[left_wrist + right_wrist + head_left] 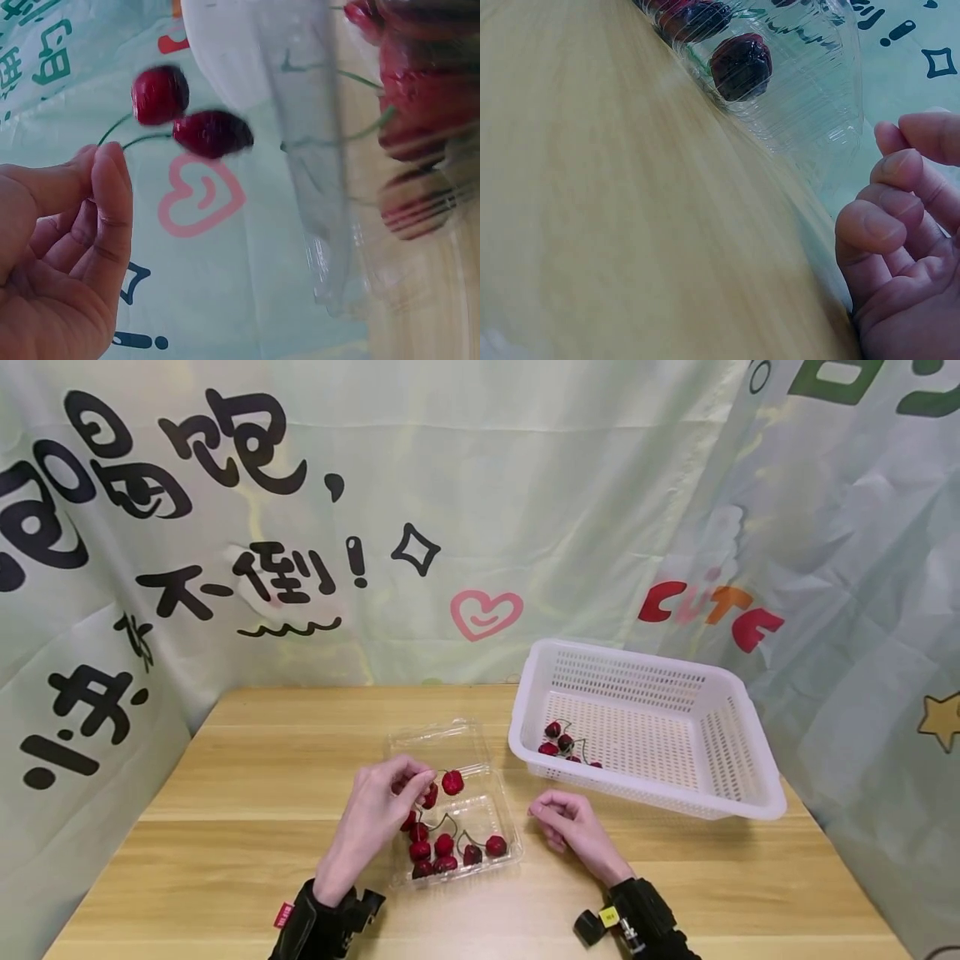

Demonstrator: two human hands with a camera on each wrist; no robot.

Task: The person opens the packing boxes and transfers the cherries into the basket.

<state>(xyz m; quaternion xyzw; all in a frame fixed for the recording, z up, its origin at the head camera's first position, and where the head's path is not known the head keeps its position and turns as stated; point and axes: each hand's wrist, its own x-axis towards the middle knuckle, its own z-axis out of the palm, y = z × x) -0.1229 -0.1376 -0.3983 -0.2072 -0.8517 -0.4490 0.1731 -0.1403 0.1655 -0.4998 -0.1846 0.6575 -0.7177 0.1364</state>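
Observation:
My left hand (381,800) pinches the stems of two red cherries (160,95) between thumb and forefinger. The pair hangs over a clear plastic clamshell box (491,806), whose lid lies folded back. Several more cherries (444,844), many with green stems, lie inside that box, mostly along its near and left sides. Just right of the box, my right hand (576,828) hovers or rests near the table with loosely curled fingers and nothing in them; whether it touches the wood cannot be told.
A white perforated plastic basket (652,777) stands at the back right, with several cherries (565,742) in its left near corner. Beneath everything is a wooden table (247,827). A printed cloth (420,460) hangs behind the table.

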